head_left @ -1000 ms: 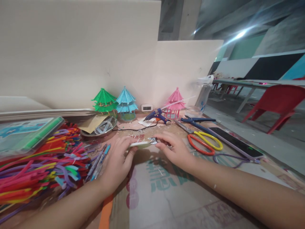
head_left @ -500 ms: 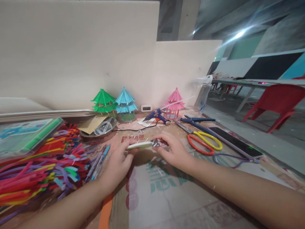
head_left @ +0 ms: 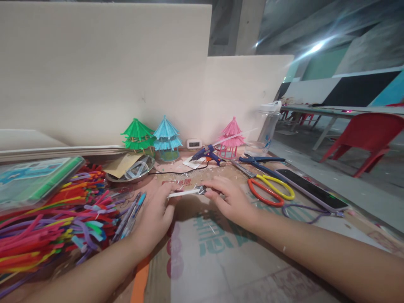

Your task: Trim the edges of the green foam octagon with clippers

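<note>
Both my hands meet over the cardboard-covered table. My left hand pinches the left end of a thin white flat piece, seen edge-on. My right hand holds its right end, where something small and dark with a shiny bit sits between my fingertips. A heap of coloured pipe cleaners lies just left of my left hand, with a few pens beside my wrist.
Green, blue and pink paper pagodas stand by the back board. Near them lie a blue glue gun, a metal dish, orange-yellow scissors, blue scissors, a phone, a clear bottle.
The white piece has tipped so that it now shows a thinner edge, and both hands have shifted slightly on it. Nothing else on the table has moved.
</note>
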A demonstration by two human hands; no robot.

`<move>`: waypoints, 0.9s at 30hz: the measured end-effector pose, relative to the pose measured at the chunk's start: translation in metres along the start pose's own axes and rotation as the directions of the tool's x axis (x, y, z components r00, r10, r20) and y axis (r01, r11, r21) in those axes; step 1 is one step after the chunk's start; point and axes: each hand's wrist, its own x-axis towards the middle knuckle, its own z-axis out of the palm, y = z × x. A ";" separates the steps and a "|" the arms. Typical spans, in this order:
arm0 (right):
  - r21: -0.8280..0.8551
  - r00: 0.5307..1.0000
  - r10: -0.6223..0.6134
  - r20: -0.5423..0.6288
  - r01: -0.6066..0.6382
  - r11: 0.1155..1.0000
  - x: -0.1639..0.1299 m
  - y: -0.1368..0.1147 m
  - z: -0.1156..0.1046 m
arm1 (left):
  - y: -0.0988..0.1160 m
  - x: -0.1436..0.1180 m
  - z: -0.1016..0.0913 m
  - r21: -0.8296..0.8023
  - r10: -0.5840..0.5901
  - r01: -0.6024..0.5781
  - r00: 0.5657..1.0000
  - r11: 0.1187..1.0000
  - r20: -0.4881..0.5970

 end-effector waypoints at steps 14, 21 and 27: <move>-0.032 0.996 -0.085 0.017 0.085 0.996 0.000 -0.003 0.000 | -0.001 -0.001 0.002 -0.038 0.000 0.001 1.000 0.999 0.031; -0.026 0.994 -0.105 0.015 0.106 0.994 0.000 -0.002 0.000 | 0.001 -0.001 0.001 -0.020 0.010 -0.009 0.999 1.000 0.030; -0.022 0.990 -0.139 0.003 0.139 0.990 0.001 -0.003 -0.002 | 0.005 0.000 0.001 -0.022 0.034 -0.034 0.999 0.999 0.033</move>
